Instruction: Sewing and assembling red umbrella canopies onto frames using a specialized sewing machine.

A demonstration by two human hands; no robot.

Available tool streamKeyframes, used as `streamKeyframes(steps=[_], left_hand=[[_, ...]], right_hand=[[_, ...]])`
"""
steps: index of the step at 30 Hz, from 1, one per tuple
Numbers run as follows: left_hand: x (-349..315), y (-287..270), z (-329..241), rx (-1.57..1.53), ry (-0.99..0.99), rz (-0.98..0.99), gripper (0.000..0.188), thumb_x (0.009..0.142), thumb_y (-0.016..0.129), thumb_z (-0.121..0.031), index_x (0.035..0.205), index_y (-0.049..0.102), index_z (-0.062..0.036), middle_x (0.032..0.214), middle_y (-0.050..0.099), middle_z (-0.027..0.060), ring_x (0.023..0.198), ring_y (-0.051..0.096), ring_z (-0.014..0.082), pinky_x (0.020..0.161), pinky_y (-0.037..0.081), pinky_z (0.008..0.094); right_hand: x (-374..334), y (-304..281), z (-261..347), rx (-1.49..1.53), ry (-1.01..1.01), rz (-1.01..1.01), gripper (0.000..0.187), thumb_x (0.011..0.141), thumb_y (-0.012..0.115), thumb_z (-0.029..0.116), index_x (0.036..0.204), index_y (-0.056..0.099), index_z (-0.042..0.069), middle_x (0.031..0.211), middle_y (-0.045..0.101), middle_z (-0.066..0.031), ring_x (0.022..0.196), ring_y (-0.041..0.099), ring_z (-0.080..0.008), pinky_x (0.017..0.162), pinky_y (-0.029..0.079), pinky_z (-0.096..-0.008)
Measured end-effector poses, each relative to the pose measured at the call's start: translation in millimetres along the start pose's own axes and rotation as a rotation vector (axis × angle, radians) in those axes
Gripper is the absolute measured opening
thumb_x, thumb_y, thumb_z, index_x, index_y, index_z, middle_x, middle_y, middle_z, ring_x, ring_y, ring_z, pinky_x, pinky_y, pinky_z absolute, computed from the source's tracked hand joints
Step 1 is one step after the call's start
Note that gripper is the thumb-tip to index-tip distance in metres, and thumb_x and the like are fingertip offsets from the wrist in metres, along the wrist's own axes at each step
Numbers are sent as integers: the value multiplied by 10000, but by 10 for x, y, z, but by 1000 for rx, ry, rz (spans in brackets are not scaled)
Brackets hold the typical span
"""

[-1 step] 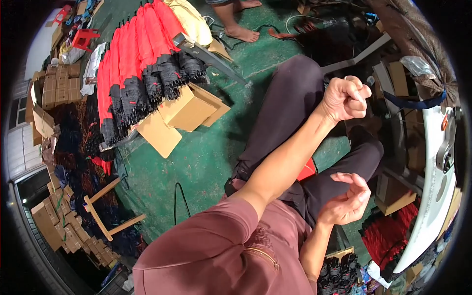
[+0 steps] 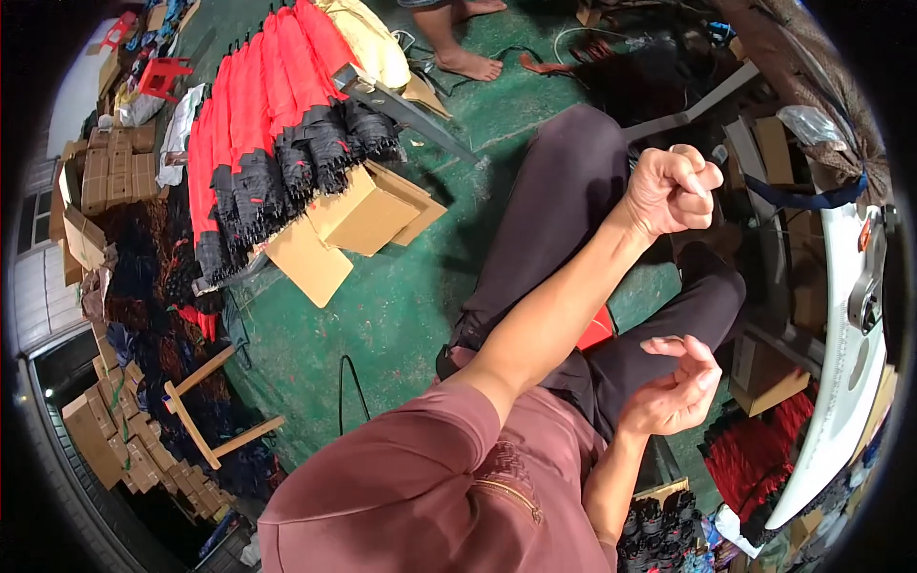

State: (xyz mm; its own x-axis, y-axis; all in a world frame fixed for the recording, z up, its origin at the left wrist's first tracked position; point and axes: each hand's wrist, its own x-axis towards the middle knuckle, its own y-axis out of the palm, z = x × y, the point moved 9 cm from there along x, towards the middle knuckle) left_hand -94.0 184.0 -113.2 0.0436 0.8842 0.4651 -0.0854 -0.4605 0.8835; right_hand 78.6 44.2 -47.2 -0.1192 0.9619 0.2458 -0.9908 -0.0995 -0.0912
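Observation:
Held out over my dark trouser legs, my left hand (image 2: 674,191) is closed in a fist, its fingers folded in. Whatever it grips, if anything, is hidden. Closer to my body, my right hand (image 2: 671,390) has its fingers curled together toward the thumb, and I cannot make out anything between them. The two hands are apart, neither touching the other. Between my legs shows a small piece of a red seat or object (image 2: 598,330). The white tabletop (image 2: 829,382), which looks curved, stands to the right of both hands.
Red and black folded umbrellas (image 2: 277,86) lie in a row at far left beside open cardboard flaps (image 2: 363,215). A wooden frame (image 2: 196,425) and stacked cartons (image 2: 119,430) are at left. Red fabric (image 2: 759,449) hangs at right. Another person's bare foot (image 2: 470,65) is ahead.

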Motion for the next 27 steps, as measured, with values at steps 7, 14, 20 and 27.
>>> streamKeyframes(steps=[7,14,20,27], left_hand=[[-16,771,-71,-110,57,247,431,764,492,109,623,165,-132,609,244,13,429,175,95,427,138,292],[-76,1623,-19,-169,28,521,512,677,547,212,626,124,-72,568,228,69,392,190,150,446,91,334],[-129,2149,133,-62,-14,541,530,604,546,281,589,135,-53,524,206,67,325,215,206,396,111,391],[-134,2235,124,-57,-16,535,520,611,529,302,571,147,-49,503,219,85,326,214,222,402,108,409]], right_hand=[[39,-106,-25,29,46,-76,547,1160,330,362,1075,638,-82,568,570,-108,521,583,-220,574,541,-330],[93,-210,43,2,-6,-123,526,1157,364,340,1058,660,-84,523,441,-51,526,574,-194,558,518,-306],[88,-253,67,-23,-42,-140,501,1146,371,354,1044,623,-67,662,642,-180,512,586,-172,487,424,-256],[73,-353,55,-94,-8,-241,497,1149,375,339,1032,634,-69,590,565,-123,517,590,-205,519,492,-302]])
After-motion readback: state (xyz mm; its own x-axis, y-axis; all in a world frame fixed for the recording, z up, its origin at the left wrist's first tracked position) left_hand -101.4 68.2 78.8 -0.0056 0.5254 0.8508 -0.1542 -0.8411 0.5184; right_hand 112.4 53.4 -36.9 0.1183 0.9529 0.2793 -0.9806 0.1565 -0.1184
